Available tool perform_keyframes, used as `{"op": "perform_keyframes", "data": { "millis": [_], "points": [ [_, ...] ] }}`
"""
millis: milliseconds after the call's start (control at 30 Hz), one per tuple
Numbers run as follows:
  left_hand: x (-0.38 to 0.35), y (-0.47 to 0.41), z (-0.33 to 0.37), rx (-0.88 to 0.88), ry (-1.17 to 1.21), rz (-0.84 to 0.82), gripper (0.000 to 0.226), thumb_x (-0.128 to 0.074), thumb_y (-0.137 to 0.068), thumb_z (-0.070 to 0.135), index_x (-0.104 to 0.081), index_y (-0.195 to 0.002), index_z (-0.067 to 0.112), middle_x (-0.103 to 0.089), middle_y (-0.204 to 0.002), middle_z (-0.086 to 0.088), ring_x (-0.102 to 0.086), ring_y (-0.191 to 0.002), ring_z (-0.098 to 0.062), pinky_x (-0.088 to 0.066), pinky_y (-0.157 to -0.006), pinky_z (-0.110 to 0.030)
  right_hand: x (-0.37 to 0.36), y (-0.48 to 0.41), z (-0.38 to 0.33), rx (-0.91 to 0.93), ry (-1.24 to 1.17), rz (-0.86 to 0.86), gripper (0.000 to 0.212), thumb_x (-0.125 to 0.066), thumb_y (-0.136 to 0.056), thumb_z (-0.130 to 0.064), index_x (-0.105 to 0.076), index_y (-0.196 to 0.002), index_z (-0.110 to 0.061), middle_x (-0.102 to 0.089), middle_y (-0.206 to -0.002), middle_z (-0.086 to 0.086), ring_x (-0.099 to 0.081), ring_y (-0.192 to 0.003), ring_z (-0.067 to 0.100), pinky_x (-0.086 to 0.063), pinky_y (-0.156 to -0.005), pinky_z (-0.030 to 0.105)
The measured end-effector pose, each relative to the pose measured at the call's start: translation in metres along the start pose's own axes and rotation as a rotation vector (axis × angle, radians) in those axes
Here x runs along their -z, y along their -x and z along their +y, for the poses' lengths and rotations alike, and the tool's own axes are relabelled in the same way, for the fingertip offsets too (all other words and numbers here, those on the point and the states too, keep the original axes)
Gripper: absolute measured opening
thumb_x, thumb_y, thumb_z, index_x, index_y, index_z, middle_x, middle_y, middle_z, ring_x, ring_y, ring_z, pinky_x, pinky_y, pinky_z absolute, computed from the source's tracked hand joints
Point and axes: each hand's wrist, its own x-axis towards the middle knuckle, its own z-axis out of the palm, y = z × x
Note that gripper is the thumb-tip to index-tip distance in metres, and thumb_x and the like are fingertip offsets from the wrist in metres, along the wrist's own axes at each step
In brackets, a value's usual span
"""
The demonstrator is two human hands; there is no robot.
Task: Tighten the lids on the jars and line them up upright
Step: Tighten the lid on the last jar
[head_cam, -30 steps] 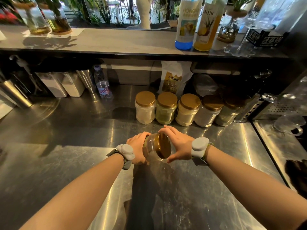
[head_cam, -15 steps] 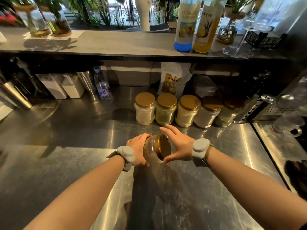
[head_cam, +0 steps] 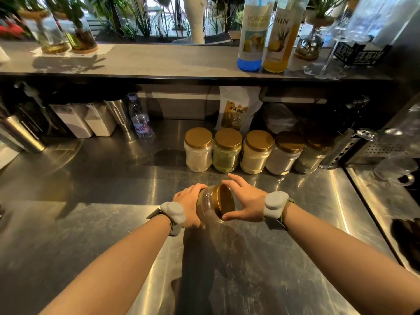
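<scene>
The single head camera looked forward and down from above the steel counter, close over the counter's near edge, facing the shelf raised behind the counter's far side.

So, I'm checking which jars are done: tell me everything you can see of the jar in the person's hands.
The jar is a clear, plastic-looking tub with a brownish tint and a gold lid on its mouth. It is tipped on its side, lid facing right, held over the steel counter in front of the row of upright jars. The left hand grips its body; the right hand pinches the lid's rim between thumb and fingers. Its contents cannot be made out.
</scene>
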Motion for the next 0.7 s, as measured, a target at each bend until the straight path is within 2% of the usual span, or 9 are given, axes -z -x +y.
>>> {"op": "perform_keyframes", "data": {
  "millis": [133, 333, 567, 700],
  "points": [
    [-0.001, -0.001, -0.005, -0.010, -0.013, 0.008, 0.094, -0.089, -0.048, 0.037, -0.034, -0.124, 0.037, -0.053, -0.114, 0.010, -0.057, -0.103, -0.017, -0.054, -0.090, -0.037, -0.006, 0.000, -0.005, 0.028, -0.124, -0.002, 0.107, -0.069, -0.072, -0.065, -0.001, -0.151, -0.036, -0.011, -0.159, 0.000, -0.029, -0.142, 0.026, -0.039, -0.110, 0.041],
    [-0.005, -0.002, -0.014, -0.007, 0.027, 0.031, 0.092, -0.089, -0.049, 0.038, -0.032, -0.121, 0.042, -0.051, -0.107, 0.014, -0.058, -0.096, -0.015, -0.055, -0.083, -0.029, -0.015, -0.012, -0.012, -0.012, -0.232, 0.068, 0.095, -0.066, -0.078, -0.062, -0.013, -0.149, -0.029, -0.034, -0.149, 0.004, -0.041, -0.131, 0.022, -0.044, -0.103, 0.034],
    [-0.002, -0.008, -0.019, 0.043, 0.051, -0.032, 0.091, -0.088, -0.058, 0.029, -0.034, -0.132, 0.031, -0.057, -0.114, 0.005, -0.062, -0.101, -0.019, -0.057, -0.086, -0.036, -0.018, -0.031, -0.017, -0.141, -0.317, 0.113, 0.098, -0.059, -0.069, -0.076, -0.018, -0.148, -0.036, -0.037, -0.147, -0.001, -0.042, -0.129, 0.022, -0.041, -0.097, 0.031],
    [0.004, -0.004, -0.034, 0.019, 0.206, -0.056, 0.094, -0.085, -0.056, 0.028, -0.029, -0.130, 0.040, -0.054, -0.116, 0.008, -0.061, -0.104, -0.018, -0.057, -0.086, -0.033, -0.014, -0.038, -0.024, -0.117, -0.359, 0.130, 0.099, -0.056, -0.068, -0.081, -0.021, -0.149, -0.037, -0.038, -0.148, -0.005, -0.041, -0.131, 0.019, -0.039, -0.101, 0.031]
  ]
}}
